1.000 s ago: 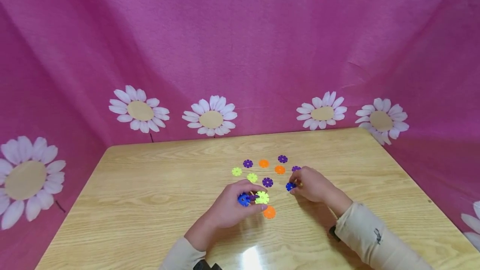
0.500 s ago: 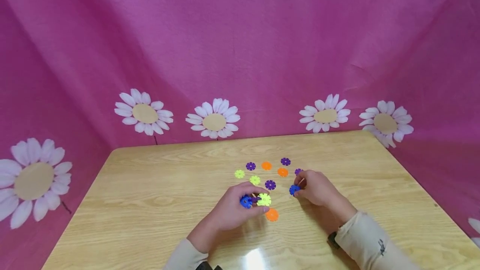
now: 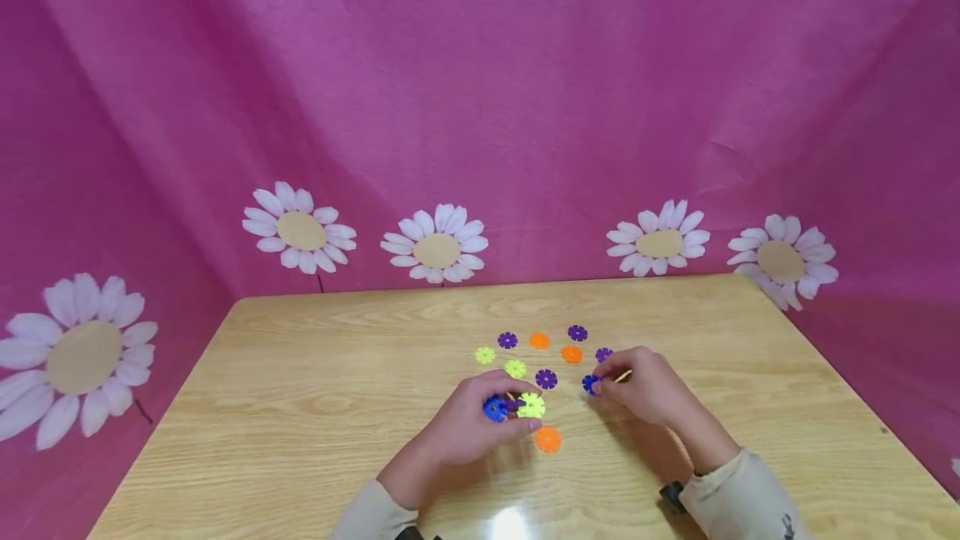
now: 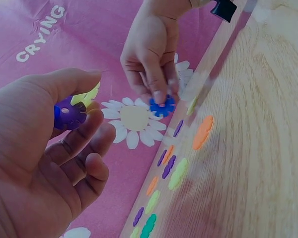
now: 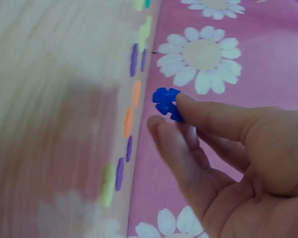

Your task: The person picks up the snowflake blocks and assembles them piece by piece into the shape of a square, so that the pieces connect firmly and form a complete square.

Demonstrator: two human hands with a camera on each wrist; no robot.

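Observation:
In the head view my left hand (image 3: 461,427) grips a small joined cluster of notched plastic discs. It shows a blue disc (image 3: 495,408), a purple disc (image 4: 71,115) and a yellow disc (image 3: 532,406). To its right, my right hand (image 3: 651,390) pinches a single blue notched disc (image 5: 166,103) between thumb and fingers, over the table. That blue disc faces the cluster, a short gap apart. Part of the cluster is hidden by the left palm and thumb in the left wrist view.
Loose discs lie flat on the wooden table (image 3: 315,407): several purple ones (image 3: 546,379), orange ones (image 3: 548,439) and yellow ones (image 3: 485,355). A green disc (image 4: 148,226) shows in the left wrist view. A pink flower-print cloth (image 3: 525,90) hangs behind the table.
The head view has shifted slightly, moving everything a little right and down. The blue disc in my right hand has turned in the fingers. My left hand keeps its grip on the cluster.

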